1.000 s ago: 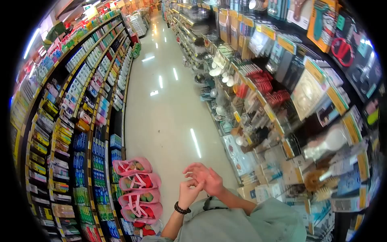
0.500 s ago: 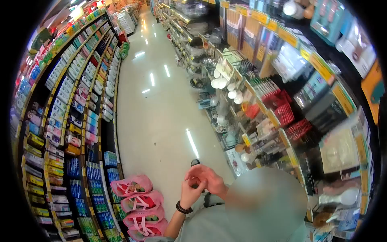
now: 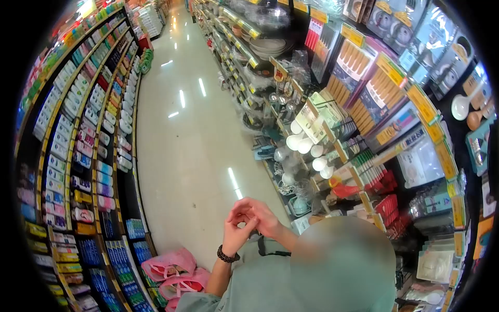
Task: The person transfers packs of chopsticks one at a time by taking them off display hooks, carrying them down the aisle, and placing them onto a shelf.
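Observation:
Low in the middle of the head view, my left hand and my right hand touch in front of my body, fingers curved and meeting at the tips. A small gap shows between them, and no object is visible in it. A dark braided bracelet circles my left wrist. Pink baskets stand on the floor to the left of my hands, against the shelf.
Shelves of bottles and boxes line the left side. On the right, racks hold packaged chopsticks, white spoons and other kitchenware. A pale tiled floor runs between them. A blurred round patch covers the lower right.
The view has moved along the aisle and turned right, so the shelves shift left and the pink baskets slip lower. My hands have gone from crossed to fingertips meeting.

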The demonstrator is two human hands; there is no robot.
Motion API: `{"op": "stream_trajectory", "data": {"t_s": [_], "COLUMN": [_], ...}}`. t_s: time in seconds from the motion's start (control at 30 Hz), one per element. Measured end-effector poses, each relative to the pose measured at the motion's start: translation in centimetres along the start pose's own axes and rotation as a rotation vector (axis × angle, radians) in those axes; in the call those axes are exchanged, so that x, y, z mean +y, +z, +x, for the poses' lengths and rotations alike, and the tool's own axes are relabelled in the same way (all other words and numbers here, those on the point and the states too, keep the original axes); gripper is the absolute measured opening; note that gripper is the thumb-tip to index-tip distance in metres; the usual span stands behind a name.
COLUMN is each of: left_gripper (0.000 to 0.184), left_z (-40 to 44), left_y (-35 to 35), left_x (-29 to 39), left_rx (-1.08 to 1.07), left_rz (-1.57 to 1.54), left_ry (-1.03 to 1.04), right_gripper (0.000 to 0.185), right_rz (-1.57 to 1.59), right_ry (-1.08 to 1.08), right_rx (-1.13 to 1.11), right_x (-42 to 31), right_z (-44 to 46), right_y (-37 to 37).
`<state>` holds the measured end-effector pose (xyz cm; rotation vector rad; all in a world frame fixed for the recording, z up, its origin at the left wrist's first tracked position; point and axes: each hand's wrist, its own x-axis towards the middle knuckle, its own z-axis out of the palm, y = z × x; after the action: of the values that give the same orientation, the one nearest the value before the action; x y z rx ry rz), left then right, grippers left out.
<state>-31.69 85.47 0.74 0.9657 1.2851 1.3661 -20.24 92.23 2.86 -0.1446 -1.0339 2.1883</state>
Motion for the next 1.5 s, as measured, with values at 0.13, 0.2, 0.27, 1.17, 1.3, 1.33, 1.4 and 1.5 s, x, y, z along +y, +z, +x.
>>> {"op": "stream_trajectory", "data": {"t_s": [0.13, 0.2, 0.27, 1.17, 1.3, 1.33, 1.4, 1.5], "left_gripper": [0.014, 0.011, 0.014, 0.024, 0.030, 0.033, 0.041, 0.035], "left_z": [6.3, 9.5, 12.6, 68.2, 73.8, 74.8, 77.0, 78.4], "left_y": [-1.0, -1.8, -3.0, 17.2, 22.0, 23.0, 24.5, 25.9], "left_x": [1.2, 0.4, -2.1, 12.3, 12.3, 12.1, 10.8, 11.6], "left_rx": [-0.041, -0.117, -0.207, -0.758, -0.818, -0.822, -0.879, -0.931], "left_rz": [-0.047, -0.009, 0.101, 0.265, 0.147, 0.147, 0.166, 0.086], "left_ry": [-0.064, -0.100, -0.087, 0.625, 0.620, 0.612, 0.632, 0.735], "right_gripper": [0.045, 0.041, 0.039, 0.041, 0.033, 0.031, 0.037, 0.041], "right_rz": [0.051, 0.161, 0.386, 0.414, 0.260, 0.207, -0.001, -0.012], "right_ry": [-0.017, -0.003, 0.021, -1.139, -1.248, -1.273, -1.486, -1.194], "right_rx": [0.050, 0.091, 0.140, 1.001, 0.771, 0.554, 0.769, 1.347], "right_x": [-0.7, -1.0, -1.5, -33.8, -35.4, -35.2, -35.9, -39.5], "right_z": [4.9, 7.4, 9.8, 41.3, 40.6, 39.9, 40.6, 41.8], "right_y": [-3.3, -6.2, -9.1, -43.9, -51.4, -53.7, -55.4, -50.4]}}
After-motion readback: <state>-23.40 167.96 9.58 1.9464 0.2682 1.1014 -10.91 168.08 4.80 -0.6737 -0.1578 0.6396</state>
